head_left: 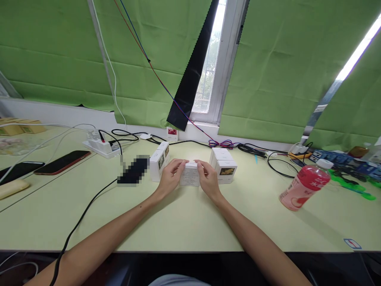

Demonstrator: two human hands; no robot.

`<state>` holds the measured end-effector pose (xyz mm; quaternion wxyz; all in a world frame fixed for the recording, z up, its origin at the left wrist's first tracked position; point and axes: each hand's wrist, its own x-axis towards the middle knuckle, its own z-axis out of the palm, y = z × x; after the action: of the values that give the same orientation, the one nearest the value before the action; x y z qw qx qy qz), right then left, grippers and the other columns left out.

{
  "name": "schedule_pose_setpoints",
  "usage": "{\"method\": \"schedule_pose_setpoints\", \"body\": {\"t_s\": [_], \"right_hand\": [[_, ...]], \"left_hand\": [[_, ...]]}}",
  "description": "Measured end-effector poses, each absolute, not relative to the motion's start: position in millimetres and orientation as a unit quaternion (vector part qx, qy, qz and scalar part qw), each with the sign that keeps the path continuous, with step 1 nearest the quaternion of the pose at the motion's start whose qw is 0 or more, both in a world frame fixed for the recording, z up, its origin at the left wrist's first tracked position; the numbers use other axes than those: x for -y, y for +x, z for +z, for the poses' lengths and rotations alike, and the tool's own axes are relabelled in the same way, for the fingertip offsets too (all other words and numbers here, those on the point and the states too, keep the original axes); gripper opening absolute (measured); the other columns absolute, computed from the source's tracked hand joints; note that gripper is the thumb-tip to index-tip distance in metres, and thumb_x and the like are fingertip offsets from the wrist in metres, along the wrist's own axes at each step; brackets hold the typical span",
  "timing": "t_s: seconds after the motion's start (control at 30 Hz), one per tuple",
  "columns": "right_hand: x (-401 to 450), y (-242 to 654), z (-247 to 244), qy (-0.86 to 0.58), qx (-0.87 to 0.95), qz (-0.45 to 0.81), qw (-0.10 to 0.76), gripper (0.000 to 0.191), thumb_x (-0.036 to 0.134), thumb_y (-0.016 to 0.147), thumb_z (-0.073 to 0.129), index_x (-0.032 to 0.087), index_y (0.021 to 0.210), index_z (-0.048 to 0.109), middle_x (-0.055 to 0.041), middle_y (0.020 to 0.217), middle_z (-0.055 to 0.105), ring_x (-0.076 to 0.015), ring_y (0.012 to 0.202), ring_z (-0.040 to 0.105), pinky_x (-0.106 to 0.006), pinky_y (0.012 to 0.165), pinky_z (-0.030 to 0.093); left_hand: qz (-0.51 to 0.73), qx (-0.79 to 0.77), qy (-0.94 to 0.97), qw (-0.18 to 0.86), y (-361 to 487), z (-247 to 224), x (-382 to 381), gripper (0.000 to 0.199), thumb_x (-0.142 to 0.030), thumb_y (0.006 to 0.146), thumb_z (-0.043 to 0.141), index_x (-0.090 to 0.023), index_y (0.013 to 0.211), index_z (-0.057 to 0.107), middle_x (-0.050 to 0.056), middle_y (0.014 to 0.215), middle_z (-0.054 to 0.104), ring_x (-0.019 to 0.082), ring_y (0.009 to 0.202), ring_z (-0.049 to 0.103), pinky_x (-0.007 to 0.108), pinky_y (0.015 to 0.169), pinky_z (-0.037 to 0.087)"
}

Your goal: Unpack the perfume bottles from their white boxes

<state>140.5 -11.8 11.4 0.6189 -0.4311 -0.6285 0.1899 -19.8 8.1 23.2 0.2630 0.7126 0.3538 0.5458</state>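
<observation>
Between my two hands stands a small white box (189, 177) with fine print on the side facing me. My left hand (170, 177) grips its left side, the fingers bent around the top edge. On the opposite side my right hand (209, 179) holds it in the same way. Just left of my left hand is a row of white boxes (156, 167) with small pictures on their sides. Close by my right hand, another row of white boxes (228, 163) shows a yellowish picture on its front.
A pink drink bottle (306, 186) stands at the right. Phones (62, 162) and a white power strip (101, 147) lie at the left. Black cables (253, 150) run along the back of the table. One small white box (172, 134) stands by the wall.
</observation>
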Motion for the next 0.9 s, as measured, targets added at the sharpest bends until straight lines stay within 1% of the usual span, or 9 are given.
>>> {"method": "schedule_pose_setpoints", "body": {"t_s": [0.1, 0.3, 0.43, 0.6, 0.73, 0.9], "right_hand": [[11.7, 140.7, 10.7, -0.432, 0.63, 0.191, 0.617, 0.033, 0.039, 0.099, 0.046, 0.019, 0.107, 0.071, -0.0083, 0.111, 0.073, -0.019, 0.094, 0.067, -0.029, 0.073, 0.052], [9.7, 140.3, 8.2, -0.435, 0.636, 0.19, 0.609, 0.032, 0.039, 0.098, 0.047, 0.019, 0.109, 0.071, -0.008, 0.109, 0.073, -0.0177, 0.084, 0.065, -0.029, 0.07, 0.052], [10.1, 140.6, 8.1, -0.437, 0.637, 0.182, 0.608, 0.032, 0.038, 0.098, 0.047, 0.019, 0.109, 0.071, -0.0083, 0.108, 0.073, -0.0174, 0.083, 0.065, -0.029, 0.07, 0.053], [10.8, 140.6, 10.5, -0.439, 0.637, 0.184, 0.607, 0.033, 0.038, 0.097, 0.048, 0.019, 0.109, 0.071, -0.0085, 0.108, 0.073, -0.0177, 0.085, 0.066, -0.028, 0.07, 0.053], [11.9, 138.8, 13.2, -0.441, 0.629, 0.195, 0.61, 0.033, 0.039, 0.096, 0.048, 0.018, 0.107, 0.071, -0.0088, 0.108, 0.073, -0.0181, 0.087, 0.066, -0.026, 0.064, 0.052], [14.7, 137.8, 15.4, -0.444, 0.613, 0.191, 0.625, 0.033, 0.039, 0.094, 0.051, 0.017, 0.109, 0.071, -0.0093, 0.111, 0.072, -0.0187, 0.087, 0.067, -0.025, 0.057, 0.053]], "left_hand": [[0.543, -0.353, 0.713, 0.267, -20.2, 22.5, -8.5, 0.035, -0.047, 0.096, 0.051, -0.021, 0.103, 0.073, 0.008, 0.11, 0.069, 0.02, 0.1, 0.065, 0.029, 0.081, 0.055], [0.539, -0.36, 0.713, 0.269, -19.5, 23.2, -7.9, 0.034, -0.047, 0.094, 0.052, -0.02, 0.103, 0.071, 0.009, 0.112, 0.07, 0.021, 0.102, 0.065, 0.032, 0.085, 0.055], [0.53, -0.366, 0.715, 0.272, -19.1, 23.7, -7.8, 0.034, -0.046, 0.095, 0.051, -0.02, 0.105, 0.07, 0.008, 0.113, 0.07, 0.021, 0.102, 0.065, 0.031, 0.086, 0.053], [0.508, -0.38, 0.719, 0.283, -20.2, 24.1, -7.8, 0.036, -0.046, 0.095, 0.049, -0.02, 0.11, 0.068, 0.007, 0.116, 0.07, 0.021, 0.1, 0.064, 0.03, 0.083, 0.051], [0.497, -0.386, 0.722, 0.288, -20.9, 25.6, -7.3, 0.038, -0.047, 0.095, 0.047, -0.02, 0.113, 0.068, 0.007, 0.117, 0.07, 0.021, 0.097, 0.064, 0.03, 0.082, 0.051], [0.501, -0.372, 0.729, 0.281, -22.2, 24.6, -7.9, 0.039, -0.047, 0.095, 0.048, -0.02, 0.114, 0.07, 0.008, 0.119, 0.07, 0.021, 0.103, 0.064, 0.031, 0.086, 0.052]]}}
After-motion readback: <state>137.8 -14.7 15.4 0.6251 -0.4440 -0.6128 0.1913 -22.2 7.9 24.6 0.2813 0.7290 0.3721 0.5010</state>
